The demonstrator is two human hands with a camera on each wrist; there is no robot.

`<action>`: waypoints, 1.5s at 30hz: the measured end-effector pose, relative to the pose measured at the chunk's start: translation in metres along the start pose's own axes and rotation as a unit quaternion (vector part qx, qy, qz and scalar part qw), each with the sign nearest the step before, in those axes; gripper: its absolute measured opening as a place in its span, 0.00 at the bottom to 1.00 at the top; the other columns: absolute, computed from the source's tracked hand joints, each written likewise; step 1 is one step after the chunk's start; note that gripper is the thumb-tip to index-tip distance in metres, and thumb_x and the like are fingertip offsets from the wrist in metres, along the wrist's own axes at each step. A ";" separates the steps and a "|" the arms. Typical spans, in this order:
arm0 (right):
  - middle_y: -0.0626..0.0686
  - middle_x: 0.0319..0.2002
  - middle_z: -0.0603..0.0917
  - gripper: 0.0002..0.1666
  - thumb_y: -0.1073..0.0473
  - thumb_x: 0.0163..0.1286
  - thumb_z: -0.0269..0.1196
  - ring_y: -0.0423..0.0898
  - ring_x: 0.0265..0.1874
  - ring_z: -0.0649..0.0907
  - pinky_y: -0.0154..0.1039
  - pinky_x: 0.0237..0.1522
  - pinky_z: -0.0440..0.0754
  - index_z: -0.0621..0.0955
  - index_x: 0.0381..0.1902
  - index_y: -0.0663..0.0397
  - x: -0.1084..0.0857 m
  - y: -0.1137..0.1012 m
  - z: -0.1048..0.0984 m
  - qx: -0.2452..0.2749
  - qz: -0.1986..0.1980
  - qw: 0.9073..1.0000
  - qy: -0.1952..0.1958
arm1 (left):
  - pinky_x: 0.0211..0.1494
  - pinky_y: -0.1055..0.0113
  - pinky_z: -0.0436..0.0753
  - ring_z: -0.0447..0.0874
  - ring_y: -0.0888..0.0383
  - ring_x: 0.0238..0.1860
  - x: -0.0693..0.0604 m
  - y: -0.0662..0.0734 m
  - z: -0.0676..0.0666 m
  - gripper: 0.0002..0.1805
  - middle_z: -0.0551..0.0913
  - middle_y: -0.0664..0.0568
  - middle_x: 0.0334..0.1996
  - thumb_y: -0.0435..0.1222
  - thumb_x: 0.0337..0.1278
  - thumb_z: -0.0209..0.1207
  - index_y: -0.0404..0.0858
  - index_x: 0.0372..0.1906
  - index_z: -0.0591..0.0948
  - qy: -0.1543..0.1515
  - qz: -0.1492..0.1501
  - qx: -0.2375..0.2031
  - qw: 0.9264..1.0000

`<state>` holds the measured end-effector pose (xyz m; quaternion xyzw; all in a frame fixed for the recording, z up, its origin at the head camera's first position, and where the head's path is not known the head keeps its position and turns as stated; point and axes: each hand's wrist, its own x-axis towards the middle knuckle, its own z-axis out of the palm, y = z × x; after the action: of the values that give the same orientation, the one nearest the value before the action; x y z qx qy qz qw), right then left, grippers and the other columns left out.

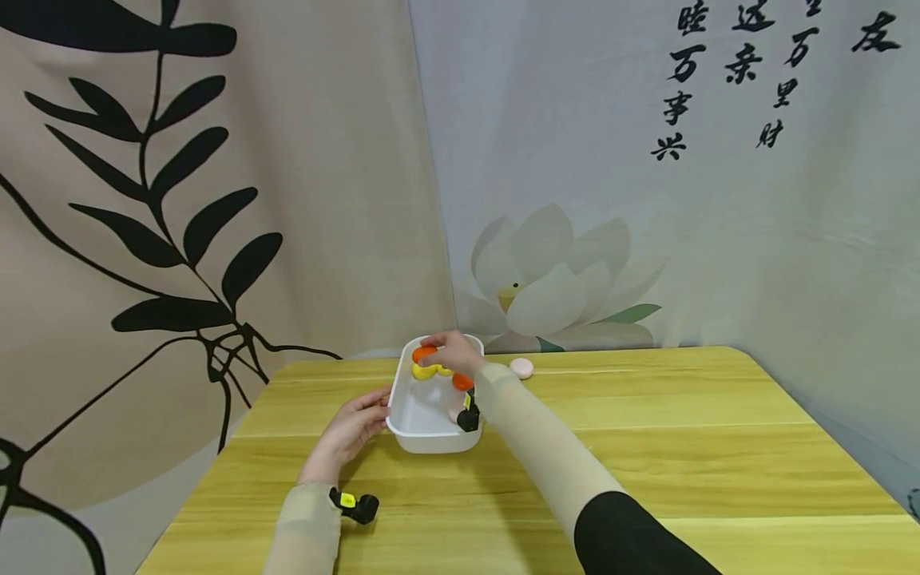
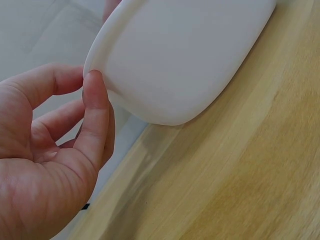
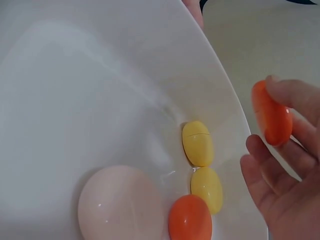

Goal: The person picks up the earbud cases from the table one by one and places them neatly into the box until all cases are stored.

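A white plastic tub (image 1: 424, 407) stands on the table with its long side running away from me. My left hand (image 1: 355, 427) pinches the tub's left rim between thumb and fingers, as the left wrist view (image 2: 60, 135) shows close up. Over the tub's far end, my right hand (image 1: 458, 351) holds an orange plastic egg (image 3: 272, 114) between thumb and fingers. Inside the tub lie two yellow plastic eggs (image 3: 197, 143), another orange egg (image 3: 190, 219) and a pale pink rounded piece (image 3: 121, 205).
Another pale pink rounded piece (image 1: 521, 367) lies on the wooden table (image 1: 690, 447), right of the tub near the back edge. Behind the table hangs a printed curtain (image 1: 345, 176). A small black camera is strapped to each wrist.
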<state>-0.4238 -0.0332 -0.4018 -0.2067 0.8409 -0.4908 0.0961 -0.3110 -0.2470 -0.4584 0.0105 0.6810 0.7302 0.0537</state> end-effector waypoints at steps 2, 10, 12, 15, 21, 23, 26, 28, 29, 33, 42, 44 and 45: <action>0.54 0.57 0.80 0.25 0.58 0.60 0.70 0.47 0.46 0.80 0.42 0.47 0.82 0.82 0.56 0.54 0.003 0.002 0.001 0.010 0.002 1.000 -0.001 | 0.43 0.71 0.82 0.80 0.56 0.40 -0.001 0.000 0.000 0.29 0.71 0.33 0.59 0.25 0.65 0.54 0.27 0.70 0.63 -0.003 0.000 0.000 1.000; 0.54 0.56 0.80 0.26 0.59 0.58 0.71 0.47 0.43 0.80 0.49 0.50 0.81 0.82 0.55 0.55 0.011 0.007 0.004 0.032 0.012 0.999 -0.011 | 0.43 0.70 0.82 0.80 0.58 0.39 -0.002 0.002 0.000 0.29 0.71 0.33 0.58 0.25 0.65 0.54 0.28 0.70 0.63 -0.005 -0.003 -0.005 1.000; 0.53 0.55 0.81 0.26 0.59 0.58 0.71 0.47 0.43 0.80 0.47 0.49 0.82 0.82 0.56 0.55 0.011 0.008 0.005 0.027 0.014 0.999 -0.013 | 0.43 0.70 0.81 0.80 0.58 0.39 -0.002 0.002 0.000 0.29 0.72 0.34 0.57 0.25 0.65 0.54 0.28 0.70 0.63 -0.007 -0.003 -0.005 1.000; 0.51 0.51 0.82 0.26 0.59 0.58 0.71 0.49 0.43 0.81 0.44 0.49 0.82 0.82 0.56 0.54 0.010 0.008 0.006 0.019 0.017 1.000 -0.013 | 0.43 0.70 0.81 0.80 0.59 0.38 -0.002 0.002 -0.001 0.29 0.73 0.36 0.57 0.25 0.65 0.54 0.28 0.70 0.63 -0.008 -0.003 -0.006 1.000; 0.52 0.48 0.83 0.26 0.61 0.58 0.69 0.58 0.48 0.80 0.51 0.54 0.79 0.81 0.56 0.57 0.008 0.007 0.008 0.031 0.019 0.999 -0.016 | 0.42 0.70 0.81 0.79 0.59 0.38 -0.002 0.002 0.000 0.30 0.73 0.37 0.55 0.26 0.65 0.55 0.28 0.70 0.63 -0.011 -0.003 -0.003 1.000; 0.53 0.50 0.83 0.26 0.62 0.58 0.69 0.57 0.49 0.80 0.51 0.54 0.78 0.81 0.56 0.58 0.007 0.007 0.009 0.035 0.019 0.999 -0.019 | 0.42 0.70 0.81 0.79 0.59 0.38 -0.002 0.002 0.000 0.30 0.73 0.37 0.55 0.26 0.65 0.55 0.28 0.70 0.63 -0.011 -0.003 -0.003 1.000; 0.55 0.55 0.81 0.26 0.61 0.59 0.69 0.53 0.49 0.80 0.49 0.55 0.78 0.80 0.57 0.59 0.006 0.006 0.009 0.035 0.019 0.999 -0.022 | 0.42 0.70 0.81 0.79 0.59 0.38 -0.002 0.002 0.000 0.29 0.74 0.38 0.55 0.25 0.65 0.55 0.28 0.70 0.63 -0.011 -0.003 -0.004 1.000; 0.56 0.58 0.79 0.27 0.61 0.59 0.69 0.51 0.50 0.80 0.49 0.55 0.78 0.80 0.58 0.59 0.005 0.005 0.009 0.037 0.018 0.999 -0.022 | 0.43 0.70 0.81 0.79 0.59 0.38 -0.002 0.002 0.000 0.29 0.74 0.38 0.55 0.25 0.65 0.54 0.27 0.70 0.63 -0.010 -0.002 -0.002 1.000; 0.56 0.58 0.79 0.27 0.61 0.60 0.68 0.51 0.50 0.80 0.49 0.55 0.78 0.80 0.58 0.59 0.004 0.004 0.009 0.037 0.018 0.999 -0.022 | 0.43 0.70 0.81 0.79 0.58 0.39 -0.002 0.002 0.000 0.29 0.73 0.37 0.56 0.25 0.66 0.53 0.27 0.70 0.63 -0.010 -0.002 -0.001 1.000; 0.55 0.58 0.79 0.26 0.59 0.61 0.68 0.50 0.51 0.80 0.48 0.56 0.78 0.80 0.58 0.57 0.003 0.004 0.007 0.033 0.024 0.999 -0.021 | 0.42 0.71 0.81 0.80 0.58 0.40 -0.001 0.002 0.000 0.28 0.72 0.35 0.57 0.25 0.66 0.53 0.27 0.70 0.63 -0.009 0.000 -0.001 1.000; 0.52 0.57 0.80 0.25 0.56 0.61 0.68 0.47 0.48 0.80 0.44 0.54 0.79 0.81 0.57 0.53 0.006 0.007 0.005 0.032 0.036 0.999 -0.023 | 0.42 0.72 0.81 0.79 0.58 0.39 -0.001 0.001 0.000 0.28 0.71 0.34 0.58 0.24 0.66 0.52 0.27 0.70 0.63 -0.008 -0.002 -0.008 1.000; 0.52 0.57 0.80 0.25 0.57 0.62 0.68 0.48 0.49 0.80 0.46 0.55 0.79 0.81 0.57 0.54 0.006 0.007 0.004 0.037 0.031 0.999 -0.025 | 0.42 0.71 0.81 0.79 0.57 0.40 -0.001 0.001 0.000 0.29 0.70 0.33 0.59 0.24 0.66 0.52 0.27 0.70 0.63 -0.008 -0.002 -0.007 1.000; 0.53 0.57 0.80 0.25 0.57 0.62 0.68 0.48 0.49 0.80 0.47 0.55 0.78 0.80 0.57 0.55 0.005 0.007 0.003 0.039 0.030 0.998 -0.027 | 0.43 0.71 0.81 0.79 0.57 0.40 -0.001 0.001 0.000 0.29 0.70 0.33 0.59 0.25 0.66 0.52 0.28 0.70 0.63 -0.009 -0.002 -0.005 1.000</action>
<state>-0.4289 -0.0353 -0.4093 -0.1904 0.8243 -0.5141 0.1413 -0.3101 -0.2470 -0.4572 0.0150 0.6771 0.7331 0.0614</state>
